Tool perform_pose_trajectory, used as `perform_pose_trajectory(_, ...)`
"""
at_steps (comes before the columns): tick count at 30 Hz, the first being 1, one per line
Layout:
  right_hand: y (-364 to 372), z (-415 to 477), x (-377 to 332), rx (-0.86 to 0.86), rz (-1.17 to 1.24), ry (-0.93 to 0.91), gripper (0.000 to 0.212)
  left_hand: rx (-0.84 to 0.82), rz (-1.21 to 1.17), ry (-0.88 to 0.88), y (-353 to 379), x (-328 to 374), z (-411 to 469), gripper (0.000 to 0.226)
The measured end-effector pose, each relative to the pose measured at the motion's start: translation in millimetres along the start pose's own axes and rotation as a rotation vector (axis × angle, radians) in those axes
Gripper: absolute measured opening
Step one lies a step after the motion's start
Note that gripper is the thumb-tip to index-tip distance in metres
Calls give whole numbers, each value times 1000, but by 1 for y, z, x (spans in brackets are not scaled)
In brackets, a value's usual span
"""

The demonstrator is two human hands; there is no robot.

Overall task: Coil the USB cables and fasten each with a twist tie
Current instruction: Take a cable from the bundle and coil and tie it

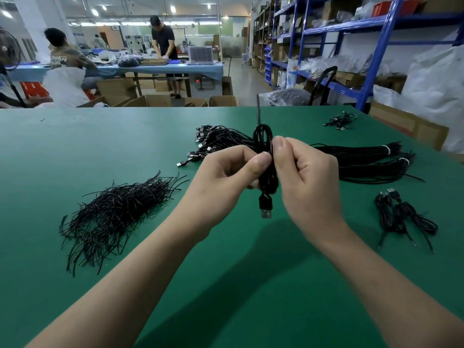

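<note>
Two bare hands meet above a green table (75, 146), both closed on one coil (263, 136) of black USB cable held upright between them. The left hand (226, 172) grips the coil's middle, thumb pressed against it. The right hand (306, 177) pinches the same spot from the other side, fingers curled.

Far left on the table lies a loose heap of black ties (113, 212), well apart from the hands. At centre, the coil's loop stands above the thumbs and its plug (265, 207) hangs below them. A thin strand (257, 111) rises straight from the loop; it looks like a tie's free end, but could be the cable's tail. Behind the right hand lies a long bundle (364, 167) of uncoiled cables. Near the right edge sit a few done coils (401, 217).

Judged from this, the tie is on but not yet twisted tight. The main risk is the loops springing open if either thumb eases before the twist bites. Too few turns would leave the tie loose, so the coil could slacken once set down. The hanging plug could swing and tug a loop free. If the upright strand slips from the pinch, the tie may drop onto the table.
</note>
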State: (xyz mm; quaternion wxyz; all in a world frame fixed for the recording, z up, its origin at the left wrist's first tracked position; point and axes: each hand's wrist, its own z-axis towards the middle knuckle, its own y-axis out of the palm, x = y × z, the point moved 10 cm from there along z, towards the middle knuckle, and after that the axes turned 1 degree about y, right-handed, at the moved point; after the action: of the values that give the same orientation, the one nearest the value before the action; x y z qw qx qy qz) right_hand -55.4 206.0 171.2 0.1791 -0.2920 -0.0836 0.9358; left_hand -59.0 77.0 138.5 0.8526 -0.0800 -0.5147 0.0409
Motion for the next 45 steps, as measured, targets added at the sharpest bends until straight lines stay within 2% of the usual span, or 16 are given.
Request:
perform_pose_trajectory(4, -7, -1, -9, 62, -50, -105, 44, -89, -230, -130, 14, -10, -3, 45)
perform_pose_trajectory(8, -13, -3, -22, 82, -158, -237, 44, -145, -403, -255, 23, -13, -7, 31)
perform_pose_trajectory(10, -13, -1, -21, 77, -164, -213, 44, -91, -427, -251, 18, -15, -5, 31)
perform_pose_trajectory(12, -12, 2, -9, 69, -94, -85, 45, -20, -411, -157, 11, -9, -3, 25)
perform_pose_trajectory(14, -7, 5, 8, 36, -4, 75, 48, 3, -292, -30, 4, -1, -1, 23)
perform_pose_trajectory(16, 5, 4, 22, -48, 94, 227, 53, 15, -13, 94, 0, 8, 0, 31)
perform_pose_trajectory(18, 16, 1, 33, -120, 193, 359, 57, 66, 216, 154, -5, 10, 0, 34)
perform_pose_trajectory(20, 23, -3, 35, -161, 235, 424, 59, 136, 321, 186, -12, 12, -1, 29)
perform_pose_trajectory(26, 23, 1, 23, -254, 54, 321, 53, 212, 523, 383, -17, 37, -8, 28)
perform_pose_trajectory(31, 22, 5, 18, -285, 34, 289, 50, 228, 576, 422, -19, 42, -10, 18)
perform_pose_trajectory(34, 19, 5, 15, -252, 22, 264, 47, 244, 598, 432, -16, 45, -10, 4)
perform_pose_trajectory(35, 18, 5, 13, -227, 20, 250, 46, 247, 563, 401, -17, 43, -9, 3)
perform_pose_trajectory(37, 14, 4, 8, -154, 21, 200, 44, 231, 432, 249, -20, 28, -4, 19)
perform_pose_trajectory(41, 6, 1, -3, -44, -37, 65, 42, 112, 88, -4, -10, 3, -2, 37)
perform_pose_trajectory(45, -3, -2, -21, 15, -196, -166, 37, -15, -249, -220, 7, -12, -3, 27)
